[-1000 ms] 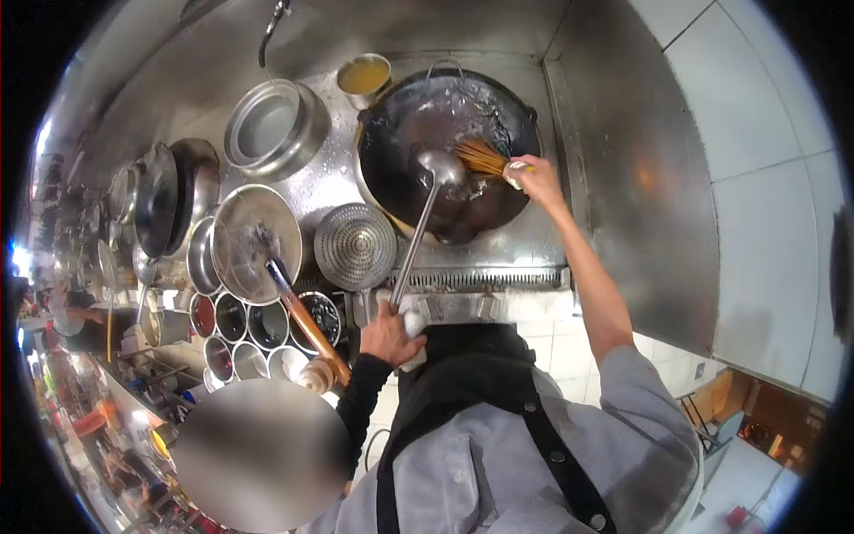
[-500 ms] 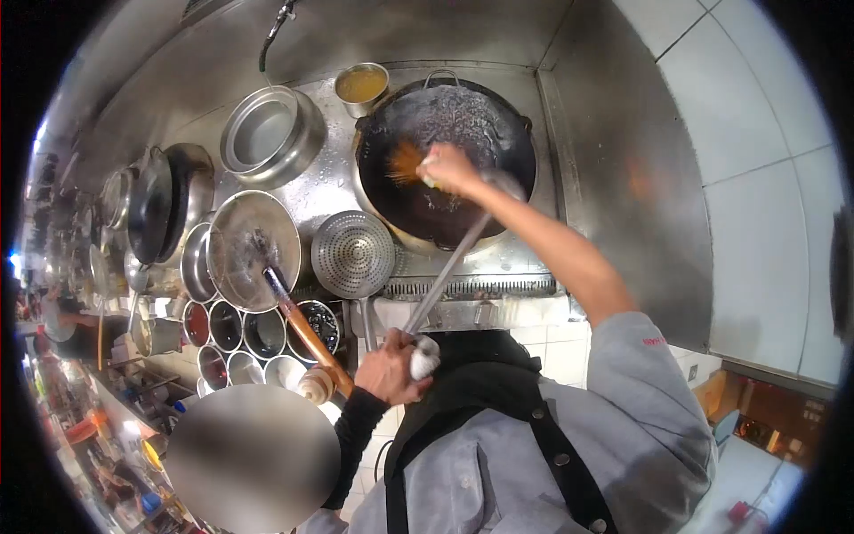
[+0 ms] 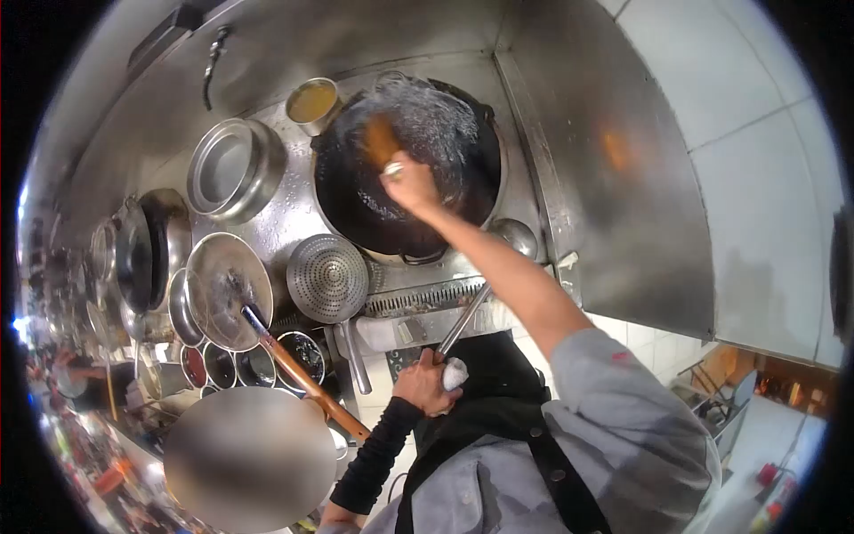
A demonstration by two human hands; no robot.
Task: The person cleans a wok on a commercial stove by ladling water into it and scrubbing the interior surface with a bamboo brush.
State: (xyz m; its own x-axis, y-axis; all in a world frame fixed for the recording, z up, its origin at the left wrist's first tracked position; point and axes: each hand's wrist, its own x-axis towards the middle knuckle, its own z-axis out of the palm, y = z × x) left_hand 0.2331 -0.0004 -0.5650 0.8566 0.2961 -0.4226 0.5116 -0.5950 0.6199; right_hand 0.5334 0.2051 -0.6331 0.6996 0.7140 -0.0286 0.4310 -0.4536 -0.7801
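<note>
My right hand is closed around a bamboo wok brush, its orange-brown bristles blurred by motion inside the large dark wok. Water foams and splashes across the wok's far side. Low in front of my body, my left hand grips a long-handled ladle near its end. White cloth covers that end of the handle. The ladle's bowl is at the wok's near right, outside the rim and partly behind my right forearm.
Left of the wok are a pot of yellowish liquid, stacked metal pots and a perforated skimmer. A wooden-handled strainer lies over containers. A steel wall stands on the right. A blurred patch hides the lower left.
The ladle's bowl has moved from over the wok to outside its near right rim. The brush has swept toward the wok's far left, and more water is splashing. The whole view has shifted.
</note>
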